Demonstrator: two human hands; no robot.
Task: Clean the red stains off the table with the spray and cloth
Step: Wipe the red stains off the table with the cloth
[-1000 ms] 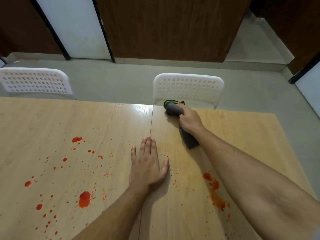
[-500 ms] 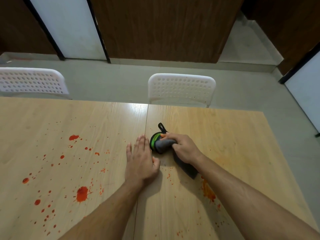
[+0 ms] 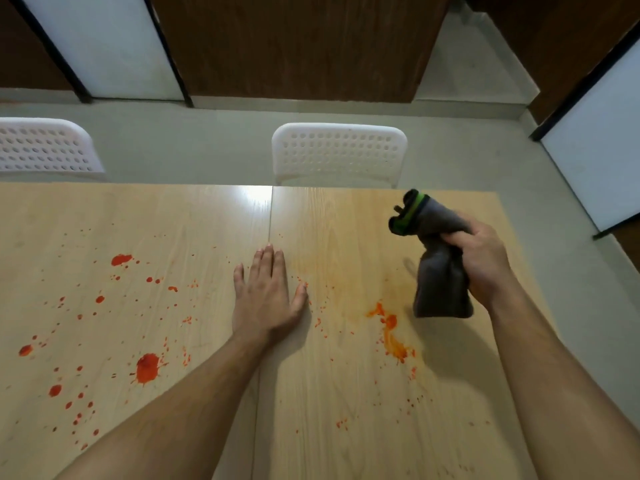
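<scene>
Cloth (image 3: 440, 271) — grey, green-edged, bunched in the right hand (image 3: 485, 261) at right of frame, lifted off the table (image 3: 346, 427) with fingers curled tight round its gathered middle. Soft and light by the look; limp below the grip, so best held in a wad, not by a corner. Left hand (image 3: 266, 299) flat on the wood at centre frame, fingers straight, holding nothing. Red stains (image 3: 147, 367) thick at lower left — one smeared streak (image 3: 391, 330) just below the cloth. No spray in sight.
</scene>
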